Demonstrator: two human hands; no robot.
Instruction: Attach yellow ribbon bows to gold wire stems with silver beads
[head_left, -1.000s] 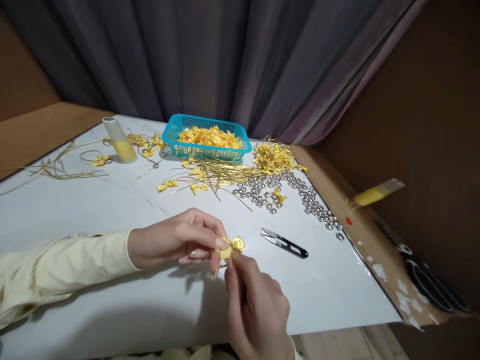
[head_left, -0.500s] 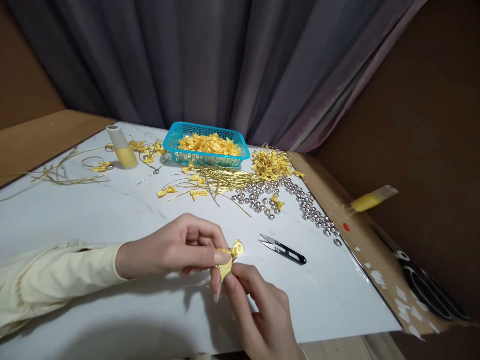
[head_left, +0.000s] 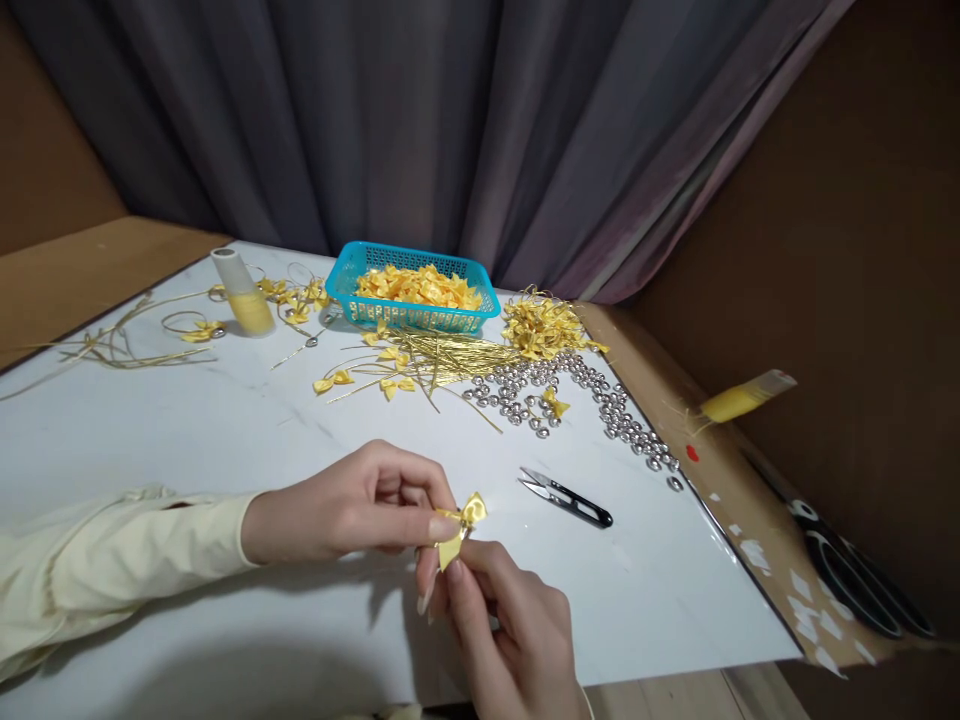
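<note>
Between my two hands, low in the middle of the head view, is a yellow satin ribbon bow point(head_left: 472, 510). My left hand point(head_left: 367, 510) pinches it from the left, thumb on top. The thumb and forefinger of my right hand point(head_left: 517, 625) are closed at the bow's lower edge, by its knot. Whether a thread or cord is also in the fingers I cannot make out. Black-handled thread snips point(head_left: 574, 500) lie on the white board point(head_left: 645, 600) to the right of my hands, blades pointing left.
Behind stands a blue basket point(head_left: 352, 310) of yellow bows. Gold cords point(head_left: 457, 355), a pile of corded bows point(head_left: 544, 328) and many silver beads point(head_left: 630, 425) spread beside it. A yellow thread spool point(head_left: 251, 305) stands left. Another spool point(head_left: 742, 398) and large scissors point(head_left: 847, 570) lie right.
Both hands have shifted slightly down with the bow, which stays pinched between them. The other things on the board keep their places.
</note>
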